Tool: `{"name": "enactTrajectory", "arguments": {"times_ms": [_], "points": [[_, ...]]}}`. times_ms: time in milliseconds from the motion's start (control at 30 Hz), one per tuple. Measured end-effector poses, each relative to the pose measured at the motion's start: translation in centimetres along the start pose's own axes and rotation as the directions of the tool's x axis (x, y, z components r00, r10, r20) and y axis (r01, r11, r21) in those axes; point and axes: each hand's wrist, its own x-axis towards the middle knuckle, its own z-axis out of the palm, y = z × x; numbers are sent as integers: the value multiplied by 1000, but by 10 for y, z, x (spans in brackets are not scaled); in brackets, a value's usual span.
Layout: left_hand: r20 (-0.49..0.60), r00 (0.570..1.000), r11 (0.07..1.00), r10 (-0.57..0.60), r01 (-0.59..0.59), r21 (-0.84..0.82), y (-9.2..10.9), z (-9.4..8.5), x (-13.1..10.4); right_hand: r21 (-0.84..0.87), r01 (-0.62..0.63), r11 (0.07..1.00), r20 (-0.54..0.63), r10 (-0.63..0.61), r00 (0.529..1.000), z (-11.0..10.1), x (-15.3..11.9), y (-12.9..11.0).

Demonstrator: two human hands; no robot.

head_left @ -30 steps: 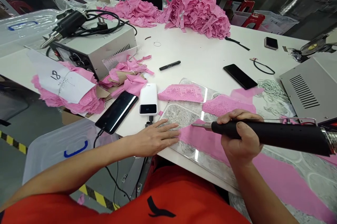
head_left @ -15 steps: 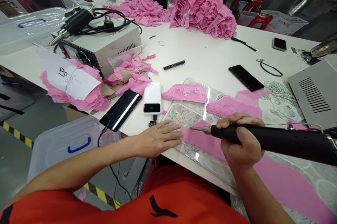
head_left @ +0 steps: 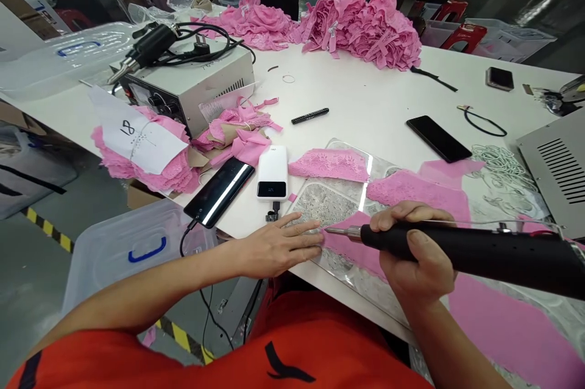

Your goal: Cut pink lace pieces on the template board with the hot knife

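Note:
My right hand (head_left: 418, 249) grips a thick black handpiece (head_left: 475, 252) with a narrow metal tip. The tip touches or hovers just over the left end of a pink fabric piece (head_left: 350, 239), beside my left fingertips. My left hand (head_left: 278, 246) lies flat, fingers stretched out, with its fingertips at that fabric's left end. Under the fabric is a clear template sheet (head_left: 340, 264) with rhinestone-like speckled areas. A pink lace piece (head_left: 329, 164) lies on the sheet's far part, and another lace piece (head_left: 415, 191) is to its right. A larger pink piece (head_left: 507, 322) spreads at lower right.
Left of the sheet are a white power bank (head_left: 273, 171) and a plugged-in phone (head_left: 220, 192). A grey control box (head_left: 214, 75) carries another black handpiece (head_left: 150, 46). Pink garments (head_left: 361, 29) are heaped at the back. A second phone (head_left: 439, 138) and a grey machine (head_left: 560, 160) are right.
The handpiece tip has moved slightly left along the fabric, closer to my left fingertips. My left hand keeps its place; the whole view has shifted a little.

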Motion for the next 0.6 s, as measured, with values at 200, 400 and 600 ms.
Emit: {"name": "enactTrajectory", "arguments": {"times_ms": [200,400,600], "points": [[4,1000,1000,-14,14,-22,0,-1,0,2,5,1000,24,-5,1000,2,-3,5],[-16,999,998,-39,38,-56,0,2,-3,1,22,1000,55,-22,998,6,-3,7],[-32,999,999,-14,13,-50,-5,-8,3,-26,72,997,-121,-75,990,-18,16,-8]]}}
